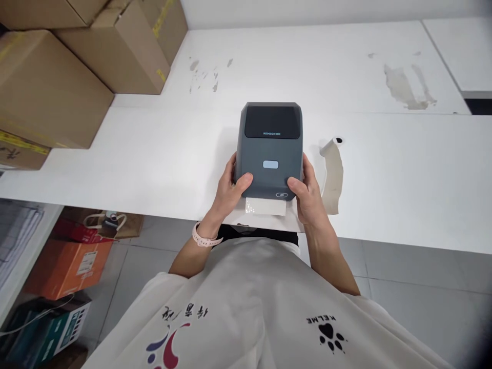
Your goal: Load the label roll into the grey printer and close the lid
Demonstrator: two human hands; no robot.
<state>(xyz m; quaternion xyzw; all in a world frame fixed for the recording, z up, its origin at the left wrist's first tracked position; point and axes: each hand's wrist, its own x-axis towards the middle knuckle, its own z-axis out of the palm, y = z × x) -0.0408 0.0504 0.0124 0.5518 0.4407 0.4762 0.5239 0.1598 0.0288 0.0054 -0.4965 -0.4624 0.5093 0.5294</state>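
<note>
A dark grey label printer (pixel 270 182) with a black window at its far end and a pale button in the middle is between my two hands. My left hand (pixel 229 190) grips its left side, thumb on the top near the front corner. On the opposite side my right hand (pixel 308 193) grips it the same way, fingers round the edge and partly hidden. A white label strip (pixel 266 206) sticks out from under the printer's near edge. Just right of my right hand lies a small paper roll (pixel 331 145), its beige strip unrolled toward me.
Cardboard boxes (pixel 57 92) are stacked on the left of the white table (pixel 400 169). Peeled grey patches mark its surface toward the back. Below at left, an orange box (pixel 71 266) and other boxes stand on the floor beside a shelf.
</note>
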